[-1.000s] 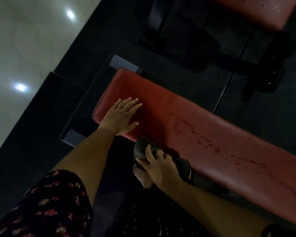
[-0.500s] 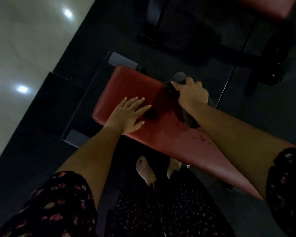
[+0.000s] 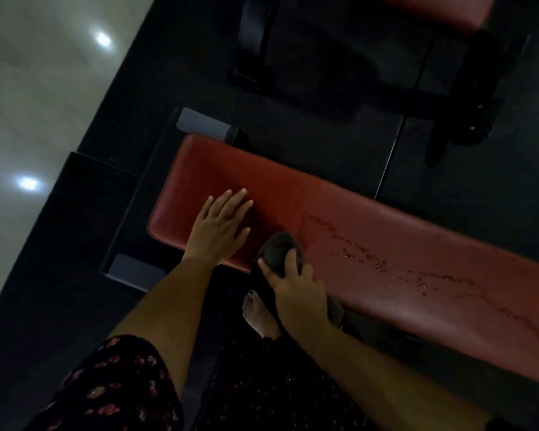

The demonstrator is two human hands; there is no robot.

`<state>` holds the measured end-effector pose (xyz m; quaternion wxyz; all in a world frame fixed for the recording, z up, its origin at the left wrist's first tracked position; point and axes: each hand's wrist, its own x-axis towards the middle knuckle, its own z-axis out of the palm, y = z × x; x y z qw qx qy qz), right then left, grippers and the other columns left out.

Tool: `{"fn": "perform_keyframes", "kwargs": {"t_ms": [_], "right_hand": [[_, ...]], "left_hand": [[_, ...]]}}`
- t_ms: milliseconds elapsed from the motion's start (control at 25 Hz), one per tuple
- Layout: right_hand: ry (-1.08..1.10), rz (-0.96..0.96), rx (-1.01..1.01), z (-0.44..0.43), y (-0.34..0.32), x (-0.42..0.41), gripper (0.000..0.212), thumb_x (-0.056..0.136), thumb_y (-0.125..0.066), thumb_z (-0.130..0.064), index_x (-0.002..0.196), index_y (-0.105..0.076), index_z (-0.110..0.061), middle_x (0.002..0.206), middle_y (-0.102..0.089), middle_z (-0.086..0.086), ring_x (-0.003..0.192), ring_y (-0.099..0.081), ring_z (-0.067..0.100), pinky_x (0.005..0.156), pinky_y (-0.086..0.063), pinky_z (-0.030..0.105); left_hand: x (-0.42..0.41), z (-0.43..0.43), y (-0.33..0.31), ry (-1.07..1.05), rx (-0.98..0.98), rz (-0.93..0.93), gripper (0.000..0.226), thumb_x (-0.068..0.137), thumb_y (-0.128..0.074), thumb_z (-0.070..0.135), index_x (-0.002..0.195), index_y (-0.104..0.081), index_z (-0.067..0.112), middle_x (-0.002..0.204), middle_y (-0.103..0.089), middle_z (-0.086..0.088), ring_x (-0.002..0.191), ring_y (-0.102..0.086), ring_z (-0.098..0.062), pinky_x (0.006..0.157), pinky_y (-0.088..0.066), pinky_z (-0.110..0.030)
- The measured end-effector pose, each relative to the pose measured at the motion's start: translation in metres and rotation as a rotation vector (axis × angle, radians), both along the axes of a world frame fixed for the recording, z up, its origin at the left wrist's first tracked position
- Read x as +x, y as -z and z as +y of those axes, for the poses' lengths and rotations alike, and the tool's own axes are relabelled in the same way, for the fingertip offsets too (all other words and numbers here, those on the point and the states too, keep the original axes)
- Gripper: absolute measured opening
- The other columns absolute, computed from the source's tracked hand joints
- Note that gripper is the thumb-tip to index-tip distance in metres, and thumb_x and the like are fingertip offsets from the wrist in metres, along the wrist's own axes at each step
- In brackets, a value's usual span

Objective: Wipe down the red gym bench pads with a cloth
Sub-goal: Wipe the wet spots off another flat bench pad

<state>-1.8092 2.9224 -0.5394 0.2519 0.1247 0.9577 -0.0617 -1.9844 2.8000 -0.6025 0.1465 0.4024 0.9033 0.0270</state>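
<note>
A long red bench pad (image 3: 371, 231) runs from the centre left to the lower right, its surface cracked and flaking along the middle. My left hand (image 3: 220, 227) rests flat on the pad near its left end, fingers straight. At the pad's near edge my right hand (image 3: 296, 283) grips a bunched dark cloth (image 3: 277, 248), which lies on the edge and hangs down over the side.
A second red pad (image 3: 442, 10) on a dark frame (image 3: 458, 98) stands at the top right. Grey metal feet (image 3: 203, 124) of the bench show at its left end. Dark rubber mats cover the floor; pale tiles (image 3: 28, 104) lie to the left. My bare foot (image 3: 257, 312) is under the bench edge.
My right hand has pulled the cloth back across the pad from the far edge to the near edge. The left hand stayed flat on the pad.
</note>
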Motion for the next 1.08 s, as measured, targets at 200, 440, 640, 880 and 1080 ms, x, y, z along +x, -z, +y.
{"fn": "perform_keyframes", "kwargs": {"t_ms": [200,440,640,880,1080], "right_hand": [[-0.206,0.037,-0.099,0.014,0.01,0.036,0.044,0.079,-0.053,-0.053,0.122,-0.062,-0.044,0.133,-0.05,0.013,0.078,-0.059,0.031,0.053,-0.047,0.035],[-0.11,0.092,0.063,0.12,0.003,-0.06,0.062,0.094,-0.047,-0.025,0.144,-0.024,-0.054,0.154,-0.021,0.01,0.117,-0.042,0.036,0.08,-0.048,0.043],[0.08,0.021,0.057,0.152,0.003,-0.117,0.066,0.097,-0.049,-0.024,0.148,-0.016,-0.051,0.151,-0.019,0.011,0.119,-0.039,0.037,0.085,-0.046,0.047],[0.29,0.035,-0.025,0.089,0.007,-0.06,0.072,0.095,-0.05,-0.023,0.15,-0.011,-0.047,0.155,-0.01,0.017,0.113,-0.041,0.038,0.078,-0.052,0.042],[0.138,0.019,-0.018,0.026,0.006,0.021,0.079,0.066,-0.079,-0.043,0.138,-0.047,-0.044,0.136,-0.049,0.021,0.083,-0.059,0.035,0.051,-0.049,0.037]], "left_hand": [[0.008,0.021,0.008,-0.024,0.177,0.043,0.059,0.095,-0.035,0.045,0.149,-0.028,0.023,0.157,-0.021,-0.002,0.144,-0.022,-0.025,0.116,-0.021,-0.052],[0.014,0.035,0.021,-0.062,0.047,0.019,0.062,0.098,-0.02,0.049,0.155,-0.007,0.029,0.163,-0.006,0.003,0.15,-0.003,-0.018,0.119,0.008,-0.041],[0.013,0.034,0.021,-0.045,0.067,0.032,0.062,0.098,-0.021,0.049,0.155,-0.015,0.026,0.163,-0.015,0.0,0.15,-0.007,-0.02,0.12,0.004,-0.042],[0.012,0.033,0.026,-0.041,0.138,0.077,0.06,0.096,-0.028,0.047,0.153,-0.021,0.027,0.159,-0.025,-0.001,0.147,-0.017,-0.022,0.119,-0.004,-0.044],[0.025,0.048,0.019,-0.096,0.358,0.017,0.051,0.097,-0.038,0.036,0.146,-0.033,0.026,0.152,-0.032,-0.002,0.144,-0.024,-0.023,0.117,-0.019,-0.047]]}}
